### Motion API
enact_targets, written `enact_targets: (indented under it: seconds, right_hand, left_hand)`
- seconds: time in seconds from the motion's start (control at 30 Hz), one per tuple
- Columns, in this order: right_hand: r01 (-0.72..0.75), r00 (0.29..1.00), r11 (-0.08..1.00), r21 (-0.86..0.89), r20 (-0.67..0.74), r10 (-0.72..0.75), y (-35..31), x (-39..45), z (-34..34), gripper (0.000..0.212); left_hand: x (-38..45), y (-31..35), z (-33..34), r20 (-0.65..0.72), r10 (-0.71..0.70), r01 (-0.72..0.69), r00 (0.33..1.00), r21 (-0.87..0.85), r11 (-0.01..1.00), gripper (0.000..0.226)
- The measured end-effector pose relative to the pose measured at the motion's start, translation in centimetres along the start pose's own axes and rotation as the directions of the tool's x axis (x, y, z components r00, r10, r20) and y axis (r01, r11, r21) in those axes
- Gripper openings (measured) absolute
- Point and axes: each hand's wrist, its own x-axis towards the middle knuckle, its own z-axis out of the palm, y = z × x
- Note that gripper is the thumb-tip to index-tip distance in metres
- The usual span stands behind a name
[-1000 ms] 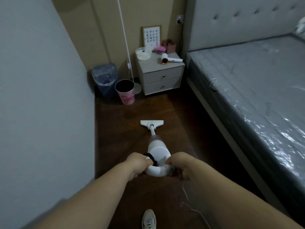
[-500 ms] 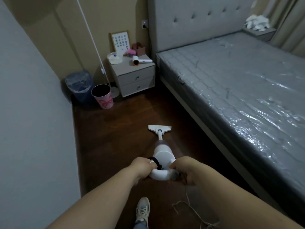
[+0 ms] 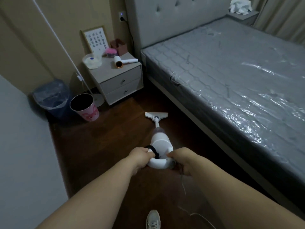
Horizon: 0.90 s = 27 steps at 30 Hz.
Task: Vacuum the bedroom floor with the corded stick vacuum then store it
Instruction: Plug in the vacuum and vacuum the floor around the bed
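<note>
Both hands are wrapped around the looped handle of the stick vacuum: the left hand grips the loop at its 9 o'clock side, next to a black band, and the right hand grips it at 3 o'clock, with the thin cord trailing down from under that hand toward 6 o'clock across the dark wood floor. The vacuum's flat white head rests on the floor at 12 o'clock from the hands, in the aisle between the bed at 2 o'clock and the pink bin at 10 o'clock.

Compared with a second ago, the view has swung toward the bed, so the nightstand and both bins, the pink one and the blue-lined bin, now sit further to the left, and the head lies nearer the bed frame than the wall side. The grip on the handle is unchanged. This looks like a stroke working over to the strip along the bed; the corner by the bins and nightstand probably remains to be covered, and storing the vacuum is well off. One shoe shows at 6 o'clock, close to the loose cord, which could get underfoot.
</note>
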Motion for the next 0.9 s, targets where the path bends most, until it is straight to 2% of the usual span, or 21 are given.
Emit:
enact_targets:
  seconds: [0.07,0.23,0.4,0.5,0.63,0.77,0.9]
  right_hand:
    - [0.002,1.000,0.999,0.033,-0.025,-0.001,-1.6,1.2,0.1,0.021]
    - [0.016,0.996,0.996,0.093,-0.085,-0.008,-3.3,3.0,-1.4,0.034]
    - [-0.022,0.993,0.990,0.138,-0.115,0.038,-1.7,2.5,-3.4,0.034]
    - [-0.045,0.990,0.987,0.155,-0.125,0.064,1.0,1.1,-5.0,0.033]
    - [-0.087,0.992,0.962,0.258,-0.070,0.109,5.9,-1.8,-7.1,0.020]
    - [-0.058,0.988,0.917,0.396,-0.110,0.110,12.8,-6.4,-9.0,0.032]
    - [-0.085,0.983,0.875,0.477,-0.106,0.153,18.4,-9.7,-10.4,0.041]
  left_hand:
    - [2.0,1.6,-0.7,0.023,-0.003,0.002,1.000,0.037,0.999,0.051]
    - [5.0,4.7,0.1,0.048,0.030,-0.036,0.998,0.132,0.991,0.054]
    - [4.6,5.4,2.3,0.115,0.038,-0.062,0.993,0.211,0.975,0.055]
    - [2.9,5.1,4.2,0.176,0.050,-0.094,0.983,0.253,0.963,0.048]
    - [-1.0,4.0,7.2,0.269,0.071,-0.162,0.960,0.332,0.929,0.028]
    - [-7.2,2.4,10.9,0.353,0.095,-0.233,0.931,0.374,0.897,0.012]
    - [-12.0,0.8,14.0,0.402,0.090,-0.279,0.911,0.441,0.853,0.013]
